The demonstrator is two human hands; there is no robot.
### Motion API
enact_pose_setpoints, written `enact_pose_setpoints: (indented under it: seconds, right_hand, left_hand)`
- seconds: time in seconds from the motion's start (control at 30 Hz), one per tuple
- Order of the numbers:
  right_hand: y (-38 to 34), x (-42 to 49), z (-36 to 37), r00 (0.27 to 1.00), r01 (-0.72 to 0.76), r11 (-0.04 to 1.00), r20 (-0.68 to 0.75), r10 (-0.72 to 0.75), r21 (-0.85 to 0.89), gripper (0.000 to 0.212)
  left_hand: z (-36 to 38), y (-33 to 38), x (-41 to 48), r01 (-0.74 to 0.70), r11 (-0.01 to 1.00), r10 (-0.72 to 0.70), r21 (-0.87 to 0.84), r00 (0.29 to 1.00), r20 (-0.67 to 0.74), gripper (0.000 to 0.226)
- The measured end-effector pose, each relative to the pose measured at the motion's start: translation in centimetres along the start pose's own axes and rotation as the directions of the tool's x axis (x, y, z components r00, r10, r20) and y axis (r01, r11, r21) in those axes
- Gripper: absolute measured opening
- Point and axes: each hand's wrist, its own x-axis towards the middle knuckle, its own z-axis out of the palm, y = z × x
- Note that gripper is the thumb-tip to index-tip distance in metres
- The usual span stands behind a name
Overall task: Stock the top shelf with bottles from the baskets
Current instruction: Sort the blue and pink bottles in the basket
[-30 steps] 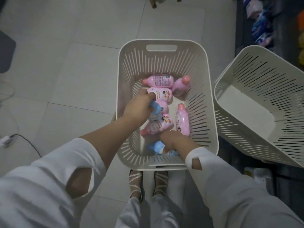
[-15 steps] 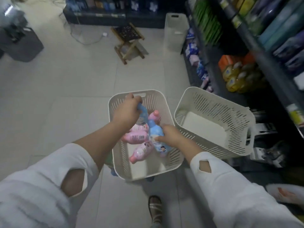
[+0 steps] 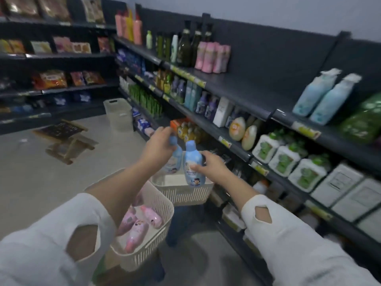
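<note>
My left hand (image 3: 157,146) grips a small blue bottle (image 3: 175,159) by its cap end. My right hand (image 3: 208,165) holds a second blue bottle (image 3: 192,168) round its body, cap up. Both bottles are raised side by side in front of the shelving. Below my left arm stands a cream slatted basket (image 3: 156,236) with several pink bottles (image 3: 137,230) lying in it. A second cream basket (image 3: 185,191) sits beyond it, under my hands. The dark top shelf (image 3: 245,85) on the right carries pink bottles (image 3: 212,56) and two pale blue bottles (image 3: 325,96), with a bare stretch between them.
Stocked lower shelves run along the right side. A third cream basket (image 3: 118,113) stands on the floor farther down the aisle. A small wooden stool (image 3: 66,139) lies on the pale tiled floor at left. More shelves with snack packs line the back left.
I have lifted both blue bottles out of the basket and raised my head from the basket to the shelves. The hands have risen with the bottles.
</note>
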Motion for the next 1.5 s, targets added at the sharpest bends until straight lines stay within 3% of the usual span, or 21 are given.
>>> enact_pose_setpoints:
  seconds: [0.17,0.4,0.67,0.97,1.13,1.3,1.5]
  right_hand:
    - [1.9,-7.0,-9.5,0.959,-0.072,0.990,-0.263,0.102,0.119,0.046]
    - [8.1,-19.7,-21.5,0.795,-0.207,0.958,-0.536,0.284,0.201,0.040]
    - [16.1,-35.2,-32.2,0.612,-0.327,0.914,-0.682,0.400,0.242,0.041]
    - [24.6,-45.9,-39.8,0.416,-0.450,0.847,-0.774,0.478,0.282,0.044]
    - [28.5,-47.0,-42.6,0.375,-0.443,0.834,-0.776,0.507,0.330,0.046]
    - [32.6,-45.5,-45.4,0.380,-0.477,0.830,-0.784,0.491,0.289,0.053]
    - [35.7,-43.7,-47.9,0.377,-0.404,0.835,-0.763,0.525,0.374,0.051]
  left_hand:
    - [2.1,10.1,-0.2,-0.179,0.975,0.188,-0.133,0.980,0.061,0.042]
    - [8.4,26.2,-2.8,-0.398,0.862,0.462,-0.314,0.872,0.165,0.030]
    - [15.9,43.3,-8.9,-0.516,0.738,0.644,-0.435,0.730,0.227,0.021]
    - [22.4,55.6,-12.4,-0.576,0.711,0.692,-0.403,0.673,0.262,0.025]
    - [25.8,59.7,-11.8,-0.603,0.651,0.748,-0.461,0.614,0.252,0.024]
    - [30.0,63.2,-9.5,-0.623,0.597,0.789,-0.505,0.569,0.231,0.025]
    - [34.7,66.2,-8.0,-0.654,0.587,0.804,-0.478,0.541,0.248,0.027]
